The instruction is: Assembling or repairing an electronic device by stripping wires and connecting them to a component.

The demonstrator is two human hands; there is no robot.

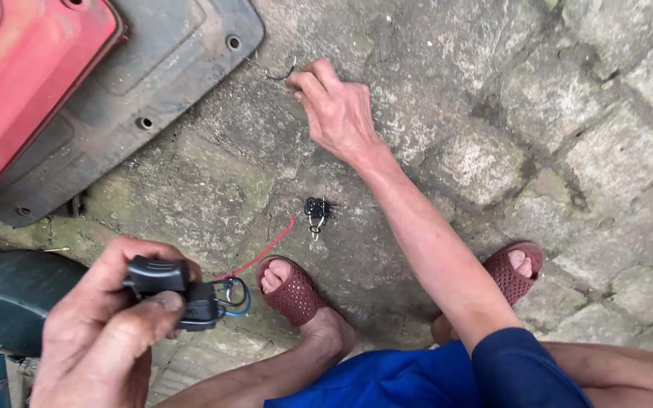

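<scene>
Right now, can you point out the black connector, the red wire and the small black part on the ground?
Black connector (166,291), head view, on its upper housing in the left hand.
Red wire (270,248), head view, on its middle stretch over the stones.
Small black part (316,209), head view, on its dark body.

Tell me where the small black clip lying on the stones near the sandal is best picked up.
The black clip lies flat and alone on the stone ground, its silver wire loop pointing toward the sandal. A pinch from straight above across the narrow black body looks best; the thin loop would probably slip. The right hand, reaching down by a bent wire, is nearer than the left hand, which holds a black connector.
</scene>
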